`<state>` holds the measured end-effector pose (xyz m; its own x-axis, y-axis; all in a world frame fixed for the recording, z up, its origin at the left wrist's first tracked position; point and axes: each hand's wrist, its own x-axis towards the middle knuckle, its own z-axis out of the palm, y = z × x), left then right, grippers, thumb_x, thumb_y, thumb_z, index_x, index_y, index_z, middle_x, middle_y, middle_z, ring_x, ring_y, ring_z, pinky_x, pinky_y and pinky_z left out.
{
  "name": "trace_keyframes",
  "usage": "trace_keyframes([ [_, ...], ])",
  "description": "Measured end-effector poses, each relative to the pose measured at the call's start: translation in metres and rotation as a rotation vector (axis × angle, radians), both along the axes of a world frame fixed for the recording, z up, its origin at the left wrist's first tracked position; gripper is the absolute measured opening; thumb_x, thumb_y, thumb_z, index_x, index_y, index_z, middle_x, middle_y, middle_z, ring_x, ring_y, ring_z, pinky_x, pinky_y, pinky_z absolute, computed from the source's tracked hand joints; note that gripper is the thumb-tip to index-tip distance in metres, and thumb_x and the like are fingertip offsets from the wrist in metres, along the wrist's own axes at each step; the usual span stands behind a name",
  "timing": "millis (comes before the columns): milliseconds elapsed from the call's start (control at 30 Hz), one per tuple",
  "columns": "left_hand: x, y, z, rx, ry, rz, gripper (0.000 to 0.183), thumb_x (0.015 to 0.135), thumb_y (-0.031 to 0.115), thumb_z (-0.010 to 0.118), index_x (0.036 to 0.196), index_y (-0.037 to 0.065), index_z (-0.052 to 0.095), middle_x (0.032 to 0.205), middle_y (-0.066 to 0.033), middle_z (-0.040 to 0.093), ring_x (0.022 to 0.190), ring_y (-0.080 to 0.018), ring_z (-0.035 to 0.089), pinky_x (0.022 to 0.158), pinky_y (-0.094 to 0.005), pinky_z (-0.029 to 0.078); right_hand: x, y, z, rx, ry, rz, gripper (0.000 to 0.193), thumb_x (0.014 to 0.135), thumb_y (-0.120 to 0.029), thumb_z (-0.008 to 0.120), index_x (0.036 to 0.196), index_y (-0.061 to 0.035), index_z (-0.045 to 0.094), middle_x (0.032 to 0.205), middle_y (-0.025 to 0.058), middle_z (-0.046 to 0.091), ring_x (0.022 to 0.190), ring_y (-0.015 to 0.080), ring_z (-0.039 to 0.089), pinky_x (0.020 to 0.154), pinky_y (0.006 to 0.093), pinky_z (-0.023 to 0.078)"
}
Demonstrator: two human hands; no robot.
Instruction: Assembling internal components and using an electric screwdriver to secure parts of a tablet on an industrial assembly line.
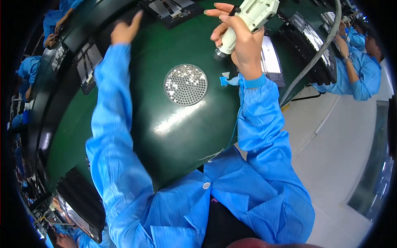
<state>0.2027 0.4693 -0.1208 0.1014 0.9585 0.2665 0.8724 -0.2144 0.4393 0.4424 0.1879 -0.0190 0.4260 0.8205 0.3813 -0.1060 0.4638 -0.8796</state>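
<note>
My right hand [244,39] is wrapped round a cream hand-held tool [253,15] that looks like an electric screwdriver. Its dark round nose points down toward the green tabletop. A blue wrist strap [253,82] circles that wrist. At the upper left, my left hand [125,31] reaches out near the dark belt; one digit stands out apart, the other fingers are blurred, and nothing shows in it. Between my forearms lies a round perforated plate [185,100] with many small silvery pieces in its holes. Beyond it rests a flat black panel assembly [171,11].
A thick grey cable [316,58] arcs down at the right. Dark panel assemblies [87,68] lie at the left, with another [271,58] behind my right wrist. A black frame stack [80,202] sits lower left. Co-workers in blue [355,74] sit along both sides.
</note>
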Motion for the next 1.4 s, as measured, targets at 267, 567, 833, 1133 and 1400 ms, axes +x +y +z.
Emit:
trace_keyframes([
  [267, 0.173, 0.103, -0.061, -0.268, 0.087, -0.143, 0.086, 0.082, 0.056, 0.066, 0.140, -0.003, 0.044, 0.126, -0.0208, 0.059, 0.113, -0.0305, 0.060, 0.096, -0.0378, 0.048, 0.008, 0.007, -0.015, 0.029, 0.052, -0.037, 0.030, 0.085, -0.003, 0.060, 0.111, 0.0125, 0.061, 0.096, 0.0199, 0.072, 0.055, 0.0197, 0.065, 0.045, 0.0276, 0.051],
  [567, 0.195, -0.022, 0.020, -0.198, -0.736, -0.037, 0.067, 0.089, 0.033, 0.061, 0.144, 0.000, 0.042, 0.121, -0.0268, 0.063, 0.111, -0.0452, 0.060, 0.099, -0.0456, 0.047, 0.038, -0.011, -0.026, -0.077, -0.091, -0.105, 0.039, 0.089, -0.008, 0.055, 0.123, 0.0113, 0.055, 0.111, 0.0254, 0.068, 0.060, 0.0147, 0.063, 0.051, 0.0256, 0.049],
  [833, -0.121, -0.319, 0.056, -0.247, -1.173, -0.069, 0.074, 0.094, 0.002, 0.063, 0.155, 0.002, 0.023, 0.145, -0.0136, 0.049, 0.130, -0.0181, 0.048, 0.107, -0.0310, 0.041, -0.030, -0.007, -0.007, -0.041, -0.120, 0.066, 0.041, 0.090, -0.007, 0.053, 0.127, 0.0101, 0.052, 0.112, 0.0255, 0.068, 0.058, 0.0123, 0.057, 0.054, 0.0249, 0.047],
  [1133, -0.157, -0.456, 0.024, -0.168, -0.327, 0.231, 0.040, 0.090, 0.016, 0.069, 0.126, 0.001, 0.059, 0.104, -0.0217, 0.066, 0.094, -0.0297, 0.065, 0.077, -0.0381, 0.052, -0.036, -0.009, -0.021, -0.022, -0.116, 0.108, 0.037, 0.090, -0.009, 0.052, 0.122, 0.0107, 0.056, 0.113, 0.0254, 0.068, 0.060, 0.0130, 0.058, 0.055, 0.0246, 0.047],
  [1400, -0.338, -0.409, 0.012, 0.099, -0.113, 0.446, 0.018, 0.083, 0.018, 0.077, 0.090, 0.002, 0.072, 0.083, -0.0148, 0.067, 0.070, -0.0254, 0.068, 0.064, -0.0353, 0.054, -0.047, -0.011, -0.020, -0.053, -0.181, 0.142, 0.039, 0.093, -0.011, 0.045, 0.124, 0.0104, 0.054, 0.118, 0.0260, 0.065, 0.064, 0.0139, 0.058, 0.057, 0.0257, 0.046],
])
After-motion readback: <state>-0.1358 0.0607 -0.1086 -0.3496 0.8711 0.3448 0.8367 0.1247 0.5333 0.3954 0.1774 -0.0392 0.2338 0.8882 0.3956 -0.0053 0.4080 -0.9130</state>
